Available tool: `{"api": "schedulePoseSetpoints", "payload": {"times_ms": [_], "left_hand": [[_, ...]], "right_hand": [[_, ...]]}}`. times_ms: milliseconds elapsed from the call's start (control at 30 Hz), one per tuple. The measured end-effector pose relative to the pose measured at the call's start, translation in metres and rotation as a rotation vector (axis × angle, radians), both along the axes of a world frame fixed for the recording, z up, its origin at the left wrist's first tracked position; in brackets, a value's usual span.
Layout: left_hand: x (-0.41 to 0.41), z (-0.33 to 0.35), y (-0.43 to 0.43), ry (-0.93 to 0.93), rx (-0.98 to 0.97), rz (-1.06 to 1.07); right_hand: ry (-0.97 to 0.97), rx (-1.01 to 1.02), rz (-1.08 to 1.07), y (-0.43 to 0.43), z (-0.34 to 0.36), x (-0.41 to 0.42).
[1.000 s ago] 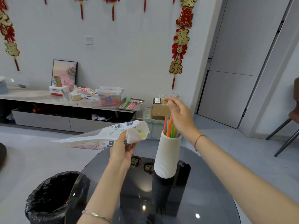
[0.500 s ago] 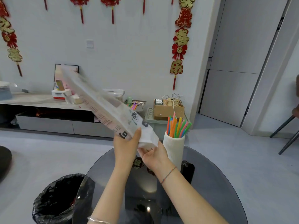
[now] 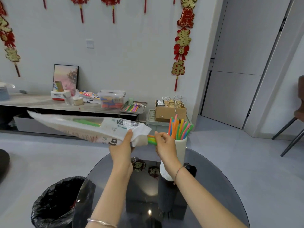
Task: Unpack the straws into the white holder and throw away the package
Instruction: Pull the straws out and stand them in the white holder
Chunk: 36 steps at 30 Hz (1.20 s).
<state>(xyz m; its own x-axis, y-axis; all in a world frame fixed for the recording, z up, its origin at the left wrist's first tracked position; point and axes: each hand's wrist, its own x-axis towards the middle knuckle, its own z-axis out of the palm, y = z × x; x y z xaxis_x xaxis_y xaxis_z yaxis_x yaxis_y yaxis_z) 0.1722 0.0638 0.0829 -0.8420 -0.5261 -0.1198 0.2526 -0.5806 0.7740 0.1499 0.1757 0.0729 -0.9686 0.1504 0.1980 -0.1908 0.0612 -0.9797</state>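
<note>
The package (image 3: 82,127) is being held by the left hand (image 3: 121,148); protruding straws (image 3: 151,139) are being pinched by the right hand (image 3: 165,147).

package (image 3: 92,127): white with black and green print | straws at package mouth (image 3: 151,139): green, yellow, orange | straws in holder (image 3: 180,127): orange, green, pink, blue, yellow | holder (image 3: 180,148): white, vertical ribs | table (image 3: 213,186): dark grey, glossy | bin bag (image 3: 54,203): black | wall hangings (image 3: 181,46): red, gold | box (image 3: 169,112): brown

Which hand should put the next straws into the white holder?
Right. The right hand pinches the green and yellow straws sticking out of the white plastic package, directly beside the white ribbed holder. The left hand grips the package, farther from the holder.
</note>
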Motion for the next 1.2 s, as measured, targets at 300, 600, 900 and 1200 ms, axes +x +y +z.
{"api": "schedulePoseSetpoints", "payload": {"times_ms": [300, 600, 900, 1200], "left_hand": [[-0.001, -0.001, -0.01, -0.013, 0.358, -0.065], [0.006, 0.001, 0.024, -0.021, 0.382, -0.161], [-0.001, -0.007, 0.018, -0.009, 0.369, -0.192], [-0.006, -0.013, 0.011, -0.02, 0.38, -0.168]], "right_hand": [[0.101, -0.274, -0.116, 0.043, 0.042, -0.001], [-0.044, -0.412, 0.059, 0.004, 0.026, 0.003], [0.097, -0.868, 0.054, 0.037, 0.085, -0.006], [0.231, -0.667, -0.027, 0.081, 0.145, -0.027]]}}
